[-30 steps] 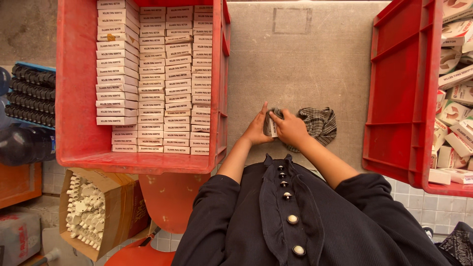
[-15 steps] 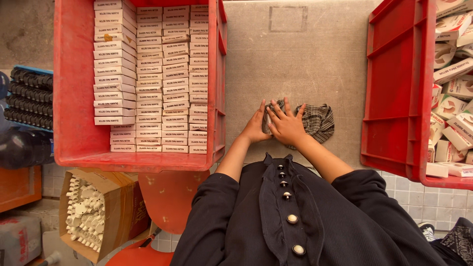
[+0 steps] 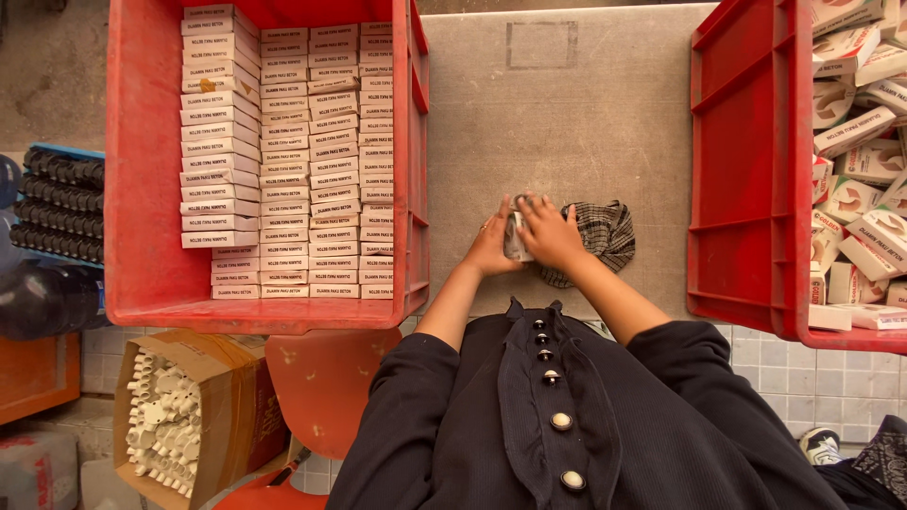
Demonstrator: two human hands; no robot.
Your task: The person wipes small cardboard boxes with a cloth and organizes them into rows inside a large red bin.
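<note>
We were looking down at a packing station in a small factory or workshop. On our left sat a red plastic crate [image 3: 142, 189] filled with neat rows of identical small white cartons [image 3: 283, 161]; on our right a second red crate [image 3: 746, 170] held the same kind of cartons tumbled loose [image 3: 860, 132]. Between them lay a worn grey worktable [image 3: 567, 123]. Below it stood an open cardboard box of white plastic parts [image 3: 165, 425], beside a black tray of ribbed parts [image 3: 57, 203].
</note>
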